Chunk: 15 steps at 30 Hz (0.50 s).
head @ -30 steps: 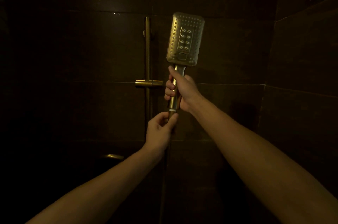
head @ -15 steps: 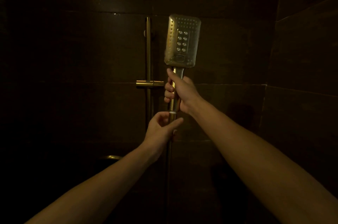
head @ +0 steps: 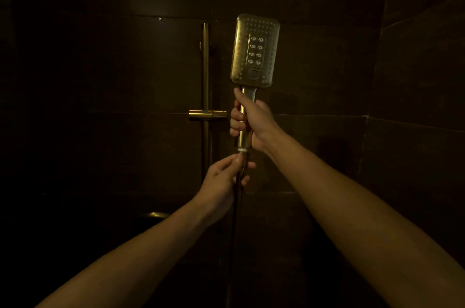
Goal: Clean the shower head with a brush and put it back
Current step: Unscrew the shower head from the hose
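A dark brown tiled wall (head: 100, 69) carries a slim vertical brass-coloured slide rail (head: 205, 69), fixed upright against it. A short horizontal brass-coloured holder bracket (head: 207, 115) sits on the rail about halfway down its visible length, pointing to the right. Low on the left a curved brass-coloured fitting (head: 154, 214) shows dimly; its kind cannot be told.

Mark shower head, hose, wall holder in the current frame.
shower head (head: 255, 52): head view, middle of the spray face.
hose (head: 235, 219): head view, dark hanging stretch, dimly lit.
holder (head: 207, 115): head view, its horizontal brass body.
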Motion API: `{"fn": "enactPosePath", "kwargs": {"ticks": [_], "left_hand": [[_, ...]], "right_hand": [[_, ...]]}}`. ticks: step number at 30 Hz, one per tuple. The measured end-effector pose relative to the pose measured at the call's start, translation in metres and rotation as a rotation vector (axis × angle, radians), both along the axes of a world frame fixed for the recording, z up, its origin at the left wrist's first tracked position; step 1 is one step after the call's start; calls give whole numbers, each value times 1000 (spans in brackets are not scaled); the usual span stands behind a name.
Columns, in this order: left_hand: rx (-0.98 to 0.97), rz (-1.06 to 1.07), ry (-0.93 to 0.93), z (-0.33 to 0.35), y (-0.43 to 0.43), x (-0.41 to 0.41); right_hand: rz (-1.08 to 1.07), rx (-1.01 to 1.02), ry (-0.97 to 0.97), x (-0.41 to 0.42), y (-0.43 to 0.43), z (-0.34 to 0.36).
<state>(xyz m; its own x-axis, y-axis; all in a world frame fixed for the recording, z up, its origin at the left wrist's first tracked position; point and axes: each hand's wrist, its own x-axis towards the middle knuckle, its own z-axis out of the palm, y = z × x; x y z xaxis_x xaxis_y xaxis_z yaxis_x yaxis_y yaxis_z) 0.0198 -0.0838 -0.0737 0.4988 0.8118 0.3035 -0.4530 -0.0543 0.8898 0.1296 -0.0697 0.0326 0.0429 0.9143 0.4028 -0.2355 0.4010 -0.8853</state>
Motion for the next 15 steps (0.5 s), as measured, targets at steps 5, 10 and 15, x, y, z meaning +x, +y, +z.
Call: {"fn": "enactPosePath", "kwargs": {"ticks": [5, 10, 15], "left_hand": [[-107, -336, 7, 5, 9, -14], [-105, -330, 78, 4, 16, -19], [148, 421, 290, 3, -1, 2]], "right_hand": [[90, -22, 72, 3, 0, -2], [126, -33, 91, 3, -2, -4], [-9, -24, -41, -1, -4, -10]]}}
